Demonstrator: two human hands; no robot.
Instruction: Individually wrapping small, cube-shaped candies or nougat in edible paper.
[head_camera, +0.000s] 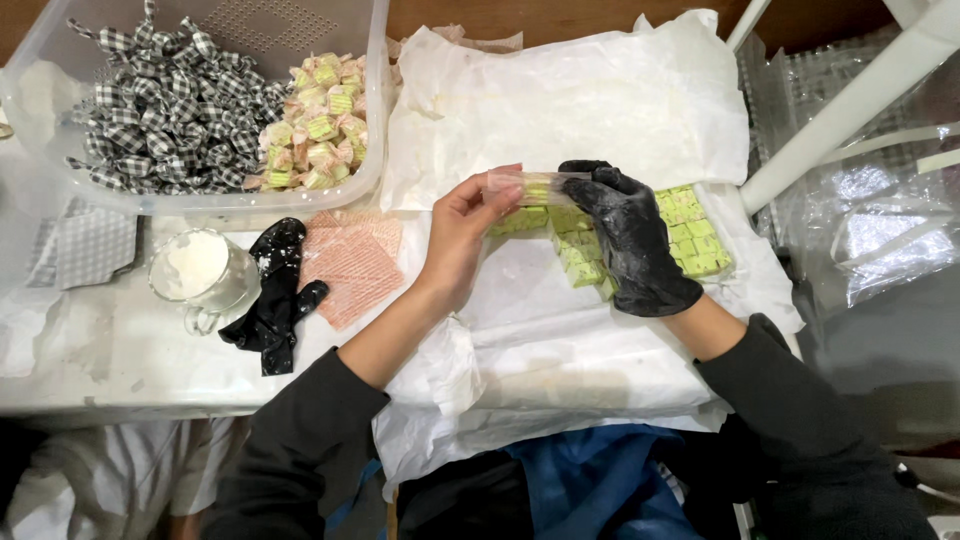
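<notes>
My bare left hand (462, 235) and my black-gloved right hand (632, 240) hold one small clear wrapper (530, 184) between them, each pinching an end; a pale green candy piece shows inside it. Under the hands lie rows of green candy squares (690, 232) on white paper (580, 110) spread over the table.
A clear plastic bin (372, 120) at upper left holds checkered wrapped candies (165, 105) and pink-green wrapped ones (318, 125). A glass cup of white powder (196, 270), a loose black glove (275, 295) and pink wrappers (350, 262) lie left. A white chair frame (850, 100) stands right.
</notes>
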